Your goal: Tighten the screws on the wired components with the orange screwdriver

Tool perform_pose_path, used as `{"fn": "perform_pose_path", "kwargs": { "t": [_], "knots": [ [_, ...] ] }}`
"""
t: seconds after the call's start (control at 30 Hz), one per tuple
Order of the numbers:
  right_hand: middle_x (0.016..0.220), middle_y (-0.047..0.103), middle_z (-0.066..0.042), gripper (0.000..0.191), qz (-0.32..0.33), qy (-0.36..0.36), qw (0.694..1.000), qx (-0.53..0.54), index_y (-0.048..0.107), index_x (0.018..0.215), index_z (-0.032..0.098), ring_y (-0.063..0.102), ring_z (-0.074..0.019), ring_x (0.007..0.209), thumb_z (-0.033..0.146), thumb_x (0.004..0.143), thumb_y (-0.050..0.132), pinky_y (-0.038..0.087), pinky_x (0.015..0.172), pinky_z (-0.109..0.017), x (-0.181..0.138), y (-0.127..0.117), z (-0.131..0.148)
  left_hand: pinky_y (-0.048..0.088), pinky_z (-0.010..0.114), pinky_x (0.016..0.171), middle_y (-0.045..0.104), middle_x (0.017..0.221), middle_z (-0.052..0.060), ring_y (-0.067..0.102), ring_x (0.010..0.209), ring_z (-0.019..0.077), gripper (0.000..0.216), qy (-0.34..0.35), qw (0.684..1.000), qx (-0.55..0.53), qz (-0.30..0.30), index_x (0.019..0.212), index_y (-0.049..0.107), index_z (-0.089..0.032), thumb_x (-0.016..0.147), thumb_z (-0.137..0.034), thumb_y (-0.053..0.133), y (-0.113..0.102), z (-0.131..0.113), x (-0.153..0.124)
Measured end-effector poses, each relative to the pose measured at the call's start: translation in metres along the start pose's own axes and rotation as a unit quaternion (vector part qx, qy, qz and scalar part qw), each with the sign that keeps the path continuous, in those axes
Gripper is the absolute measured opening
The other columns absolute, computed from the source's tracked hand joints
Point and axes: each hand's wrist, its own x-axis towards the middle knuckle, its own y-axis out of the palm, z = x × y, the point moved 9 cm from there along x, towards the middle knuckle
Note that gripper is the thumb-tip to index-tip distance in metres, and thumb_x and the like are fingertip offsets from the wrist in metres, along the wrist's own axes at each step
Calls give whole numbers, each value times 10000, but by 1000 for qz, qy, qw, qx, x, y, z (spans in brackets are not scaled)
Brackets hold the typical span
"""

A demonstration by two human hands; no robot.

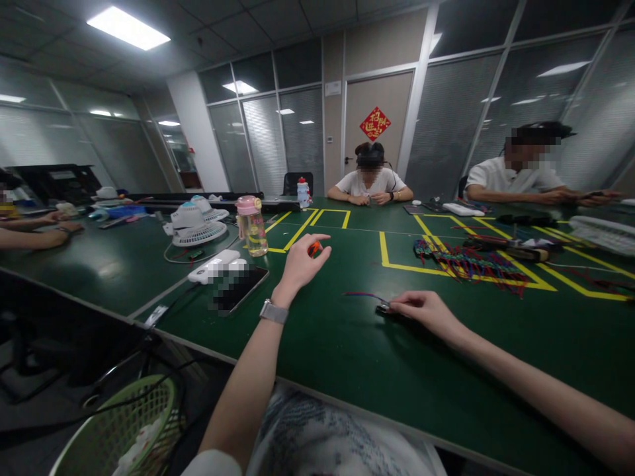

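My left hand [299, 266] is raised above the green table, curled around a small orange object [313, 248]. Most of that object is hidden by the palm, so its kind does not show; thumb and index finger point outward. Lower and to the right, the fingertips of my right hand [430, 316] pinch a small dark part with wires [381, 309] at the tabletop. Thin red and blue wires [358, 294] run leftward from it. A bundle of similar coloured wires [476, 261] lies farther right, apart from both hands.
Left of my left hand are a phone [243, 291], a white power strip [214, 266], a pink-lidded bottle [253, 225] and white fans [193, 225]. Yellow tape [384, 250] marks the green table [327, 350]. People sit across and at the sides. A green basket [119, 423] stands below.
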Motion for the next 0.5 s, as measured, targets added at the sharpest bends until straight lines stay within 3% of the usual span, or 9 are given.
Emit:
{"fn": "perform_pose_path", "kwargs": {
  "t": [0.17, 0.3, 0.4, 0.5],
  "knots": [
    [921, 731, -102, 289, -98, 92, 990, -33, 761, 792, 224, 643, -285, 947, 462, 644, 691, 457, 864, -356, -33, -107, -67, 443, 282, 802, 634, 924, 17, 575, 839, 145, 265, 7, 1000, 3, -4, 1059, 627, -228, 844, -336, 517, 0, 2, -1],
    [988, 711, -154, 242, -193, 151, 968, -48, 778, 751, 250, 606, -318, 1024, 421, 586, 735, 428, 869, -386, -62, -181, -110, 453, 286, 796, 638, 932, 18, 581, 837, 146, 270, -2, 1000, 6, 2, 1065, 627, -232, 842, -341, 518, 3, 6, -2],
    [1005, 701, -171, 218, -245, 194, 947, -69, 778, 709, 261, 608, -319, 999, 392, 536, 756, 400, 867, -409, -76, -214, -126, 456, 293, 806, 642, 933, 18, 584, 851, 151, 274, -14, 1000, 9, 10, 1069, 626, -235, 842, -343, 517, 5, 8, -2],
    [963, 712, -163, 210, -282, 186, 938, -73, 770, 668, 277, 599, -333, 1009, 426, 524, 737, 393, 869, -431, -79, -228, -128, 454, 297, 809, 645, 912, 17, 586, 842, 152, 274, -18, 1000, 13, 13, 1066, 628, -237, 843, -344, 512, 6, 9, -2]
  ]
}}
